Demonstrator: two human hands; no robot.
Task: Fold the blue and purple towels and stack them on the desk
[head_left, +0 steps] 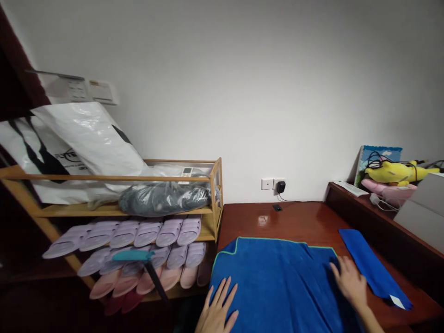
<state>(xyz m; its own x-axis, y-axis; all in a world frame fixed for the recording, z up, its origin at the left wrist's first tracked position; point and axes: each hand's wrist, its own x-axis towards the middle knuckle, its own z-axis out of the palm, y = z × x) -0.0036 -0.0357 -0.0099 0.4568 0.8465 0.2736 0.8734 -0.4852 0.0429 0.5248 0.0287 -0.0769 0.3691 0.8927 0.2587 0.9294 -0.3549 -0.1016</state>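
Note:
A blue towel [274,282] with green edging lies spread over the brown desktop, with soft wrinkles running toward its right side. On its left part my left hand [219,309] rests palm down, fingers spread. At the towel's right edge my right hand [349,281] lies with its fingers stretched out, touching the cloth and holding nothing. Just to the right of that hand is a long, narrow folded blue cloth [373,266] with a white label at its near end. The towel's near side runs out of view.
Left of the desk [249,217] stands a wooden shoe rack [204,210] with rows of slippers [168,231] and white bags [86,138] on top. A teal-topped pole [133,255] leans before it. A raised ledge at right holds a yellow plush toy [391,172] and cables.

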